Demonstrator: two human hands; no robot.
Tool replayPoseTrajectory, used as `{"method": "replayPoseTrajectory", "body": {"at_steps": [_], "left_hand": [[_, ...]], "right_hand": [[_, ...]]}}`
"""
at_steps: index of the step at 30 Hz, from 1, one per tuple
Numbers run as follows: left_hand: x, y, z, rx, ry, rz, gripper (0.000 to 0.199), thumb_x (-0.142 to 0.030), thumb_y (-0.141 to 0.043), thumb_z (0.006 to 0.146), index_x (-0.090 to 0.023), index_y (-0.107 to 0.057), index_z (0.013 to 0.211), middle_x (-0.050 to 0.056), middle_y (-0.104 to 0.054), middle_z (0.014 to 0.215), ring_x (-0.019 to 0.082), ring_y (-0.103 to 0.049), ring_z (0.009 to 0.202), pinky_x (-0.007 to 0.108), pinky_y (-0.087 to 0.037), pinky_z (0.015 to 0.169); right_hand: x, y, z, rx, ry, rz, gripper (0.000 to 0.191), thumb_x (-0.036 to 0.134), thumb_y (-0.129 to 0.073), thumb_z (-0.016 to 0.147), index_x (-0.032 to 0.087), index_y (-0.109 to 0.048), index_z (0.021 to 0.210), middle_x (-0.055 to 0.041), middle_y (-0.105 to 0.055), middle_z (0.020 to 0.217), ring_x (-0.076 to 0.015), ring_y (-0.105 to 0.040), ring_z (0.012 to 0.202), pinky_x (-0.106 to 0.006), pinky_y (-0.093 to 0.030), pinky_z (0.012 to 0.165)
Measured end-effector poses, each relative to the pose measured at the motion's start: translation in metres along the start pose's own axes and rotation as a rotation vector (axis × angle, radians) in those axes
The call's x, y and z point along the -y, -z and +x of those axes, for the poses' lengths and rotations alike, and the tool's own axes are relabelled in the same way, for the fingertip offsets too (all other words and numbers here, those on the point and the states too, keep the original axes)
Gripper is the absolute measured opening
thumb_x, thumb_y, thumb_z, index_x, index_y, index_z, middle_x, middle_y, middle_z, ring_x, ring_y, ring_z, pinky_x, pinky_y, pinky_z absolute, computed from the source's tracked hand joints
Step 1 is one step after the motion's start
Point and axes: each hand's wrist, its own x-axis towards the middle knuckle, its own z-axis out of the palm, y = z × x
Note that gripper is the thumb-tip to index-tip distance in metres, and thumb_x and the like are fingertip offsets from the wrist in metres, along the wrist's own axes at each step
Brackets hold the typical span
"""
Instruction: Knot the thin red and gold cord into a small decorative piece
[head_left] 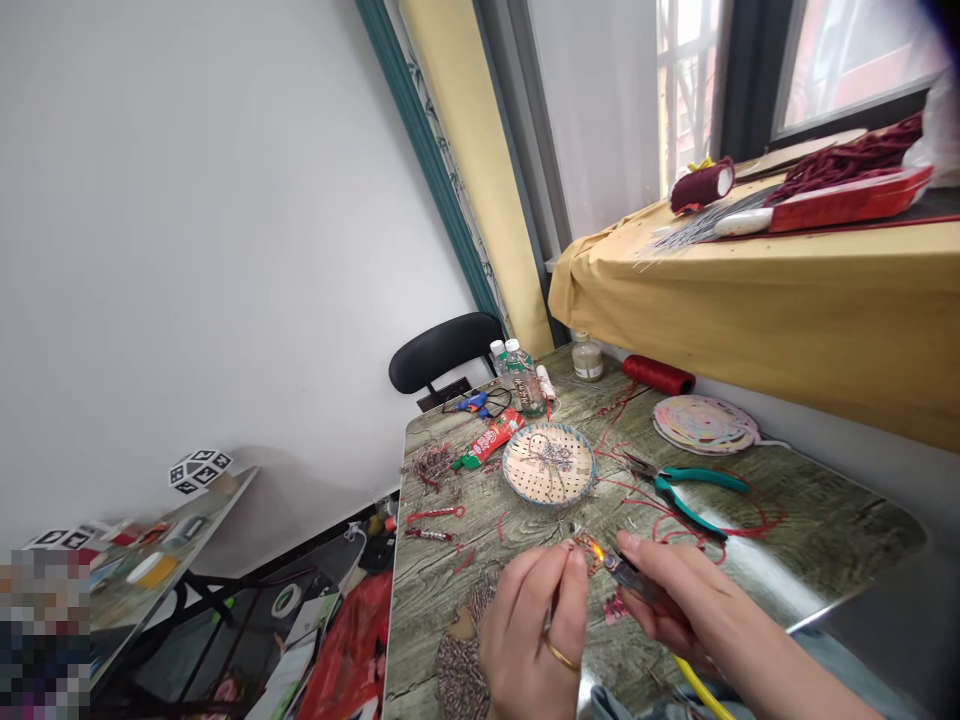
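My left hand (529,625), a gold ring on one finger, pinches a small piece of braided cord (582,540) between thumb and fingertips. My right hand (682,595) is closed around a lighter (628,578). A small orange flame (598,551) burns at the lighter's tip, right beside the cord piece. Much of the cord is hidden by my left fingers. Beneath and left of that hand lies a bundle of mottled brown yarn (459,665). Teal-handled pliers (667,482) rest beyond my right hand, among loose red cord (765,515).
A shallow woven basket (517,485) holding thin cords sits mid-table. Behind it are a red tube (491,437), plastic bottles (525,380), a glass jar (587,358) and a red thread spool (660,375). A coiled pastel mat (705,424) lies to the right, below the cloth-covered sill (750,290).
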Motion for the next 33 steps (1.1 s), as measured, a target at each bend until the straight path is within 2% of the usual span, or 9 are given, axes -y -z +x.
{"method": "replayPoseTrajectory", "body": {"at_steps": [3,8,12,16,20,27,31,33], "left_hand": [[0.0,0.001,-0.001,0.0,-0.001,0.003,0.022,-0.006,-0.051,0.097,-0.01,-0.072,0.09,0.009,-0.078,0.074,0.016,-0.074,0.073,0.024,-0.062,0.064],[-0.003,0.0,-0.001,-0.021,0.008,0.01,0.023,-0.006,-0.051,0.098,-0.01,-0.071,0.089,0.008,-0.077,0.074,0.015,-0.073,0.074,0.022,-0.062,0.065],[-0.003,-0.001,-0.001,-0.027,0.005,0.017,0.024,-0.007,-0.051,0.098,-0.011,-0.072,0.088,0.007,-0.077,0.074,0.014,-0.073,0.074,0.022,-0.062,0.065],[-0.003,-0.001,-0.001,-0.024,0.003,0.009,0.024,-0.006,-0.051,0.098,-0.01,-0.072,0.088,0.008,-0.077,0.074,0.014,-0.073,0.074,0.022,-0.061,0.066],[-0.003,-0.001,0.0,-0.039,-0.002,0.007,0.024,-0.006,-0.05,0.098,-0.01,-0.071,0.088,0.008,-0.077,0.073,0.015,-0.073,0.073,0.023,-0.062,0.063],[-0.001,0.001,0.004,-0.057,-0.052,0.012,0.027,-0.006,-0.047,0.099,-0.009,-0.07,0.084,0.008,-0.077,0.069,0.014,-0.073,0.069,0.021,-0.061,0.062],[0.001,0.003,0.006,-0.026,-0.119,0.03,0.025,-0.005,-0.049,0.098,-0.008,-0.069,0.084,0.008,-0.078,0.068,0.014,-0.074,0.067,0.02,-0.061,0.063],[0.002,0.003,0.007,-0.029,-0.136,0.043,0.024,-0.005,-0.051,0.097,-0.009,-0.069,0.083,0.007,-0.078,0.068,0.013,-0.074,0.067,0.019,-0.061,0.064]], "right_hand": [[-0.001,0.0,0.0,-0.063,-0.029,0.018,0.053,0.066,-0.057,0.081,0.023,-0.047,0.052,0.0077,-0.029,0.051,-0.013,-0.025,0.049,-0.028,-0.027,0.051],[-0.001,0.001,-0.002,-0.04,-0.028,-0.01,0.053,0.065,-0.054,0.085,0.024,-0.047,0.052,0.0075,-0.03,0.047,-0.0133,-0.022,0.05,-0.029,-0.021,0.049],[-0.001,0.0,-0.003,-0.073,-0.022,0.032,0.05,0.06,-0.055,0.086,0.023,-0.049,0.054,0.007,-0.033,0.051,-0.0125,-0.024,0.051,-0.028,-0.022,0.051],[0.0,0.001,-0.003,-0.032,-0.022,0.007,0.053,0.061,-0.054,0.087,0.022,-0.05,0.051,0.0073,-0.031,0.049,-0.0121,-0.022,0.05,-0.028,-0.022,0.051],[0.006,0.002,-0.005,-0.047,-0.037,-0.011,0.05,0.063,-0.056,0.082,0.021,-0.052,0.054,0.005,-0.039,0.057,-0.0127,-0.028,0.053,-0.029,-0.023,0.052],[0.015,0.002,-0.008,-0.02,-0.002,-0.048,0.052,0.068,-0.056,0.076,0.024,-0.046,0.05,0.0053,-0.034,0.057,-0.0144,-0.029,0.055,-0.029,-0.028,0.055],[0.01,0.005,-0.006,0.005,0.035,-0.092,0.055,0.069,-0.051,0.081,0.024,-0.047,0.049,0.0049,-0.033,0.054,-0.0151,-0.031,0.054,-0.03,-0.029,0.055],[0.006,0.007,-0.005,-0.009,0.056,-0.116,0.056,0.071,-0.052,0.081,0.023,-0.051,0.051,0.0035,-0.037,0.055,-0.0157,-0.034,0.055,-0.03,-0.032,0.055]]}}
